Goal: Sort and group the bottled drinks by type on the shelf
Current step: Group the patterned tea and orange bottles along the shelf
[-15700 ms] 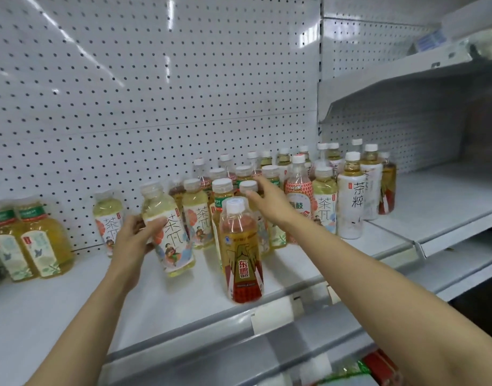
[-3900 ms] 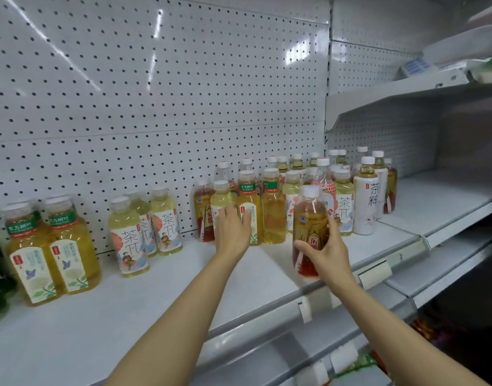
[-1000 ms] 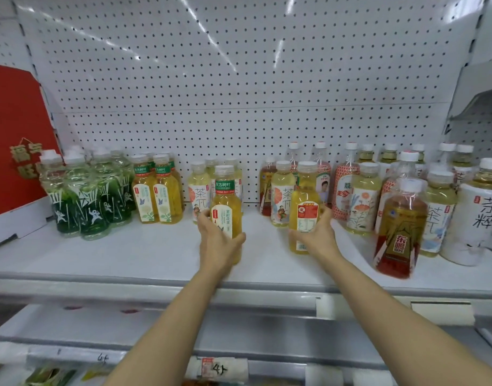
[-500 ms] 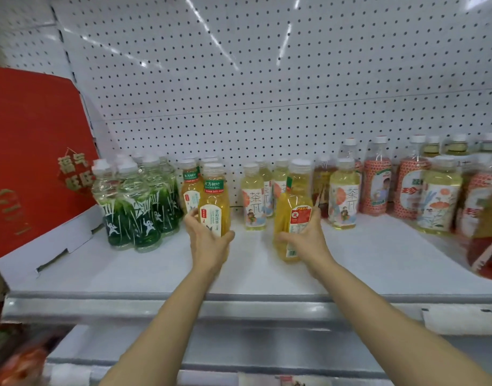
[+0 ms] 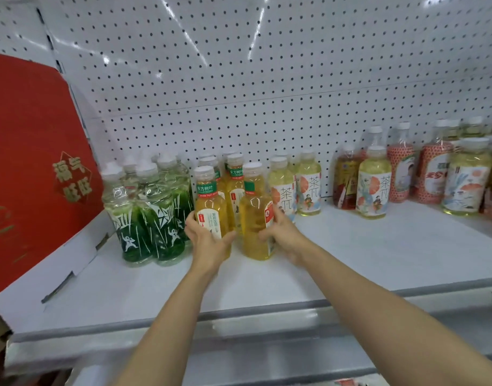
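- A white metal shelf [image 5: 350,254] backed by white pegboard [image 5: 239,79] carries the drinks in clusters.
- At the far left a red cardboard box with gold characters [image 5: 30,162] leans against the shelf end; just beside it stands a cluster of clear plastic bottles with dark green labels [image 5: 147,215].
- Right of the hands stand pale yellow tea bottles with orange-and-white illustrated labels [image 5: 295,188]; well apart to the right are a dark amber bottle [image 5: 343,179], another pale illustrated bottle [image 5: 374,185] and red-patterned bottles [image 5: 434,174].
- Further amber-yellow bottles with green neck bands [image 5: 233,179] stand directly behind the two held ones.
- The left hand [image 5: 208,240] wraps its fingers round an amber-yellow tea bottle with a green-and-white label [image 5: 210,201], which stands next to the green cluster.
- The right hand [image 5: 284,232] curls round a second amber-yellow tea bottle, label turned sideways [image 5: 253,218], its base on the shelf, close beside the first.
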